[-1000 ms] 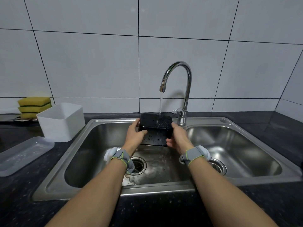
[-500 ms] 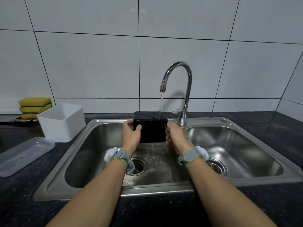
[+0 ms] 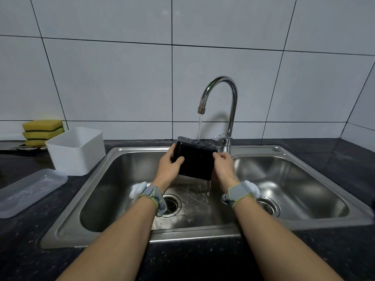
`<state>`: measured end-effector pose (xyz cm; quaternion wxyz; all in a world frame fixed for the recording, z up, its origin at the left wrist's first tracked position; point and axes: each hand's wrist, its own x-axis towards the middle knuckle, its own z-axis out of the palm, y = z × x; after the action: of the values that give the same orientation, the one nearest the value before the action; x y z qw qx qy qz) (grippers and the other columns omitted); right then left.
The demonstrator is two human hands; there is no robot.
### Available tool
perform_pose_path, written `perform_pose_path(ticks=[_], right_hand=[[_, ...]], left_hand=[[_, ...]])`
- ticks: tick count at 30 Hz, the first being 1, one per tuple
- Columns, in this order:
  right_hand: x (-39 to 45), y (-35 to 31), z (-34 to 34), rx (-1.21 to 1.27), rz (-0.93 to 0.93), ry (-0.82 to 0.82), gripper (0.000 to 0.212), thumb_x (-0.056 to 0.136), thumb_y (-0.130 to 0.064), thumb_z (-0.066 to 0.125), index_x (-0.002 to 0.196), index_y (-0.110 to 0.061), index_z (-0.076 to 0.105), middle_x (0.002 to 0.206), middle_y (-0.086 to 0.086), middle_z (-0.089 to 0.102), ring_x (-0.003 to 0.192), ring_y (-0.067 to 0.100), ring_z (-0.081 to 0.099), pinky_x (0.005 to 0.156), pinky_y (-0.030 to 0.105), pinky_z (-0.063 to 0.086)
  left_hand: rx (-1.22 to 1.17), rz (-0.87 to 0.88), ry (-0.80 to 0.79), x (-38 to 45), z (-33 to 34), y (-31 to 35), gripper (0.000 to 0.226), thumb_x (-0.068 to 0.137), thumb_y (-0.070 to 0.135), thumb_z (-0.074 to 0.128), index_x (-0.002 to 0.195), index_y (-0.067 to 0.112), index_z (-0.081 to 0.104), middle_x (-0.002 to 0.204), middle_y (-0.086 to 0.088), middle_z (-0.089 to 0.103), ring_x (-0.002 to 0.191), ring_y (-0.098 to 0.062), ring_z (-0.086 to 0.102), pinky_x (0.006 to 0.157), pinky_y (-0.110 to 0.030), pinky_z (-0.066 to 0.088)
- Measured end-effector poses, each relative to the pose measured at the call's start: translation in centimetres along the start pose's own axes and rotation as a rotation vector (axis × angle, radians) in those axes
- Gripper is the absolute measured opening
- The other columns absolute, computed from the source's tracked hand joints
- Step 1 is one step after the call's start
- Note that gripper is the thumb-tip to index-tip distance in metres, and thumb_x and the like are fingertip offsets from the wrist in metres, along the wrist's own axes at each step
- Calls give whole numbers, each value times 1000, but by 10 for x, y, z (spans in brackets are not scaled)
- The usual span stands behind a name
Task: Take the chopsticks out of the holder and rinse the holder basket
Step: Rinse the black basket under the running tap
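A black holder basket (image 3: 195, 159) hangs above the left sink basin, tilted with its right end lower. My left hand (image 3: 169, 168) grips its left end, thumb on the near face. My right hand (image 3: 223, 168) grips its right end. A thin stream of water from the chrome faucet (image 3: 227, 102) lands on the basket's upper face and runs off the lower right corner into the basin. No chopsticks are in view.
The steel double sink (image 3: 129, 238) sits in a dark counter. A white box (image 3: 78, 151) stands left of the sink, a clear plastic lid (image 3: 28, 189) lies nearer me, and yellow sponges (image 3: 41, 131) are stacked by the wall.
The basket has turned in my hands: its perforated face showed one second ago, then a plain side, and now it is tilted down to the right under the stream.
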<state>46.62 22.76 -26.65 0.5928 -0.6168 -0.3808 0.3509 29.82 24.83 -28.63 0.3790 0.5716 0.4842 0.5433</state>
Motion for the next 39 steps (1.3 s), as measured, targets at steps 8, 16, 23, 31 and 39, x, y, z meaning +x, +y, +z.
perform_pose_path(ticks=[8, 16, 23, 31, 39], right_hand=[[-14, -14, -12, -358, -5, 34, 48, 95, -45, 41, 123, -10, 58, 124, 17, 62, 117, 38, 54, 93, 37, 40], [-21, -19, -15, -444, 31, 70, 53, 96, -41, 43, 133, -3, 48, 131, 22, 58, 122, 39, 53, 97, 38, 42], [-24, -18, -18, -520, 42, 130, 57, 97, -45, 40, 130, 1, 44, 127, 22, 60, 115, 38, 57, 83, 36, 43], [-27, -24, -19, -558, -56, 243, 51, 96, -42, 37, 120, 0, 53, 121, 25, 61, 109, 41, 58, 75, 39, 37], [-32, -27, -17, -556, -111, 271, 45, 96, -41, 39, 113, -2, 55, 117, 24, 63, 107, 41, 58, 73, 37, 34]], left_hand=[[20, 28, -51, -3, 0, 2, 59, 93, 11, 60, 148, 24, 43, 143, -3, 50, 123, -12, 48, 100, -20, 34], [82, 67, -113, -7, 0, 4, 65, 89, 7, 63, 148, 24, 42, 142, 3, 52, 128, -10, 48, 105, -23, 34], [98, 90, -149, -10, 2, 8, 59, 89, 6, 63, 142, 24, 46, 129, 6, 58, 121, -11, 52, 103, -25, 39], [13, 17, -193, -11, 5, 10, 70, 90, 1, 60, 152, 18, 31, 137, 11, 47, 125, -6, 45, 97, -15, 35], [28, 9, -165, -7, 10, 13, 70, 86, -4, 60, 147, 21, 35, 127, 7, 50, 118, -11, 49, 86, -11, 40]])
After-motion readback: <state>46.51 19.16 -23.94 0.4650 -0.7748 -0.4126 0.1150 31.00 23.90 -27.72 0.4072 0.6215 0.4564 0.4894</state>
